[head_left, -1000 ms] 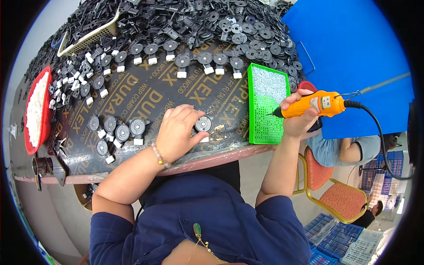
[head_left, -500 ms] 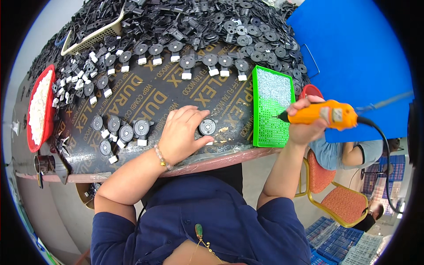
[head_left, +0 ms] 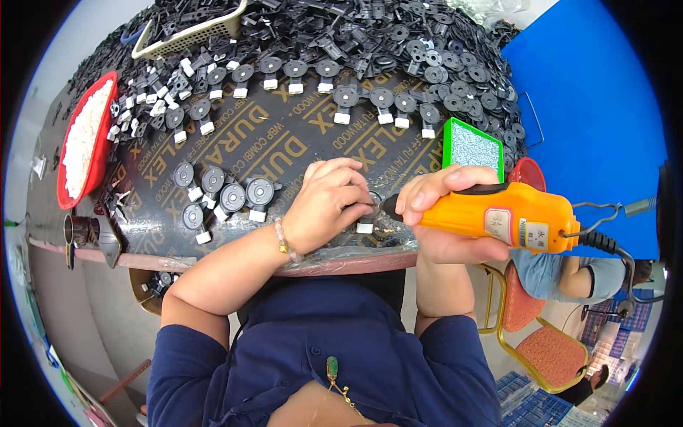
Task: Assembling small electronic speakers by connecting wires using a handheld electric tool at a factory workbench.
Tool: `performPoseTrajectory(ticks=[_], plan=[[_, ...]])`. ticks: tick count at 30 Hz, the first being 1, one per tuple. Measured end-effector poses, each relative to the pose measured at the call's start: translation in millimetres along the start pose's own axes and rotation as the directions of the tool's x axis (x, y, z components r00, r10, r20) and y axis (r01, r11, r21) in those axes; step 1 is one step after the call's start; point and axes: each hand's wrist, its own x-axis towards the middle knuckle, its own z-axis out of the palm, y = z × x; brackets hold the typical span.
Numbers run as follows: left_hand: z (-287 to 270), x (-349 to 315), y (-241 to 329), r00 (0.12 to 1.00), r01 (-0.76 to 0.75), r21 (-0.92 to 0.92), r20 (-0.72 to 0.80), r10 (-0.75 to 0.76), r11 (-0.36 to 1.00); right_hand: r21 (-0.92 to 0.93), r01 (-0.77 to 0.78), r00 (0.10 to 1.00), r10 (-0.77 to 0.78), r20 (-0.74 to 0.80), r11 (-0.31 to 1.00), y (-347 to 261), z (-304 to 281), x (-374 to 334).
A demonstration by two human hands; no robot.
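My right hand (head_left: 445,220) is closed round an orange electric screwdriver (head_left: 530,217) held almost level, its dark nose pointing left. The screwdriver's tip meets a black round plastic part with a white block (head_left: 365,228) near the table's front edge. With fingers bent, my left hand (head_left: 329,203) pinches that part from the left and covers much of it. Left of this hand lie several similar black round parts (head_left: 233,198) with white blocks. Behind my right hand, a green perforated tray (head_left: 447,146) holds many small silvery screws; its near end is hidden.
Black parts (head_left: 341,35) are heaped along the back, with a beige basket (head_left: 188,48) among them. A red tray (head_left: 107,142) of white pieces stands left; a red bowl (head_left: 528,171) sits right, beside a blue panel (head_left: 590,107). Chairs (head_left: 544,352) and another person (head_left: 548,274) are at the right.
My right hand has brought the screwdriver left from over the green tray to the part at my left hand. My left fingers have closed in on that part. The whole view has shifted slightly.
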Motion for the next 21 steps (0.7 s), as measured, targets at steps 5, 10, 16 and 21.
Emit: performPoseTrajectory(ticks=[5, 10, 16, 21], plan=[[-1, 0, 1, 0.999, 0.012, 0.074, -0.046, -0.009, 0.997, 0.021, -0.039, 0.999, 0.039, -0.019, 0.999, 1, 0, 1], [3, 0, 4, 0.994, 0.1, 0.095, -0.06, -0.094, 0.991, -0.076, -0.149, 0.984, 0.14, -0.107, 0.986, 9, -7, -1], [7, -4, -1, 0.992, 0.095, 0.16, 0.068, -0.107, 0.983, -0.144, -0.163, 0.982, 0.146, -0.121, 0.976, 19, -13, -2], [7, -4, 0, 0.993, 0.09, 0.154, 0.065, -0.101, 0.984, -0.117, -0.177, 0.977, 0.16, -0.137, 0.977, 17, -6, -1]])
